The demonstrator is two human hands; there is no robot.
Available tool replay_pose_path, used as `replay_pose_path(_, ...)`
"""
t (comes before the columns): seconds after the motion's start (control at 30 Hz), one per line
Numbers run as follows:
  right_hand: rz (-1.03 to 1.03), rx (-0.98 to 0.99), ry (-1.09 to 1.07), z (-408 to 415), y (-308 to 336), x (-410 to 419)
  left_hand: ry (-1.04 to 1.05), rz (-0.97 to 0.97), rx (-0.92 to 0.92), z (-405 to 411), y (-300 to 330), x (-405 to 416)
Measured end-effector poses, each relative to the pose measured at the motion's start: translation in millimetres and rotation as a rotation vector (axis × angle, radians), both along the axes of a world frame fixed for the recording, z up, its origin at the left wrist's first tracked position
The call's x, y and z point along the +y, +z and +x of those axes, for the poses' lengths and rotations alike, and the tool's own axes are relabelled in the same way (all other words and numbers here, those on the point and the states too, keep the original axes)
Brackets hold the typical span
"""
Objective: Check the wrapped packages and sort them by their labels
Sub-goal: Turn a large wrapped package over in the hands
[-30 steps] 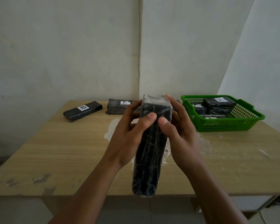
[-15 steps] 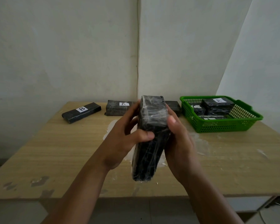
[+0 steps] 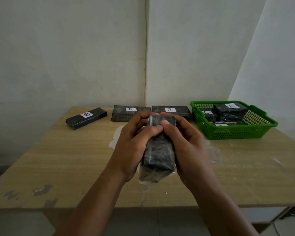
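Both hands, left hand (image 3: 134, 142) and right hand (image 3: 186, 143), grip the wrapped package (image 3: 157, 150) over the table's (image 3: 58, 159) near edge; label hidden, so rotate slowly until it shows.

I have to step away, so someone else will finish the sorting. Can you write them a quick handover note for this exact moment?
Hands: left hand and right hand both grip one black plastic-wrapped package above the wooden table; its label is not visible.
Sorted: slim black B package, black A package and black B package lie along the far edge.
Left: the green plastic basket holds more packages, an A-labelled one on top. Find the held label, place it, then empty the basket.
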State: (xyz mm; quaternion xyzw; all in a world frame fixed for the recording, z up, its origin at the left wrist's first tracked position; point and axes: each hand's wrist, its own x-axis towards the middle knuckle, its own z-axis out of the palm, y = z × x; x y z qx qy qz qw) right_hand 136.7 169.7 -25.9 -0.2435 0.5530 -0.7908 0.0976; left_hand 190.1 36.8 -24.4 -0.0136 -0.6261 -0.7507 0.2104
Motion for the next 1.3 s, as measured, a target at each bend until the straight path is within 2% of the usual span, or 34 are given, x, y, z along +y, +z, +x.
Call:
replay_pose_path(0.27, -0.016, -0.009, -0.067, 5, 0, 0, 0.07, 0.025, 0.036, 0, -2, 6)
replay_pose_path(0.4, -0.021, -0.045, 0.008, 10, -4, 1, 0.119, 0.086, 0.041, -1, -1, 8)
replay_pose_path(0.5, 0.048, -0.006, 0.068, 17, -10, 4, 0.174, 0.159, 0.008, -2, 2, 7)
replay_pose_path(0.57, 0.066, -0.013, 0.048, 18, -11, 6, 0.165, 0.08, -0.018, -2, 2, 6)
replay_pose_path(0.73, 0.035, -0.029, -0.011, 10, -9, 9, -0.111, -0.252, -0.092, 6, -6, -2)
replay_pose_path(1.0, 0.084, 0.092, 0.123, 9, -9, 13, -0.067, -0.299, -0.007, 8, -6, -12)
replay_pose_path(1.3, 0.09, 0.155, 0.087, 9, -14, 15, -0.077, -0.295, 0.013, 6, -8, -12)
